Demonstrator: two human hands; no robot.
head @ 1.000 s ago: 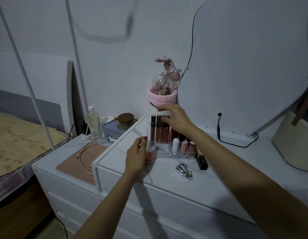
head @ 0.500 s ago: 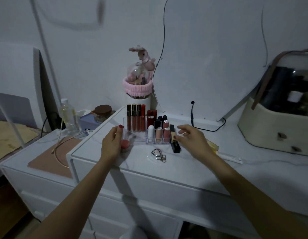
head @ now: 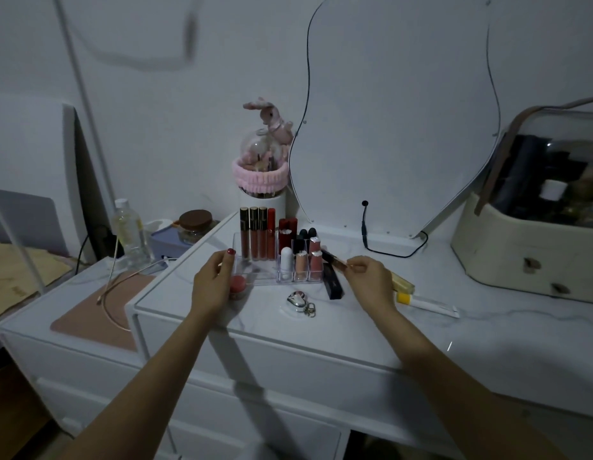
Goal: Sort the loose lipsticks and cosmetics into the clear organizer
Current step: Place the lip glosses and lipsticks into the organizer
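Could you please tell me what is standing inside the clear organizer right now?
The clear organizer holds four tall lip glosses at the back left, dark red lipsticks and short tubes. Its front-left corner is covered by the left hand.
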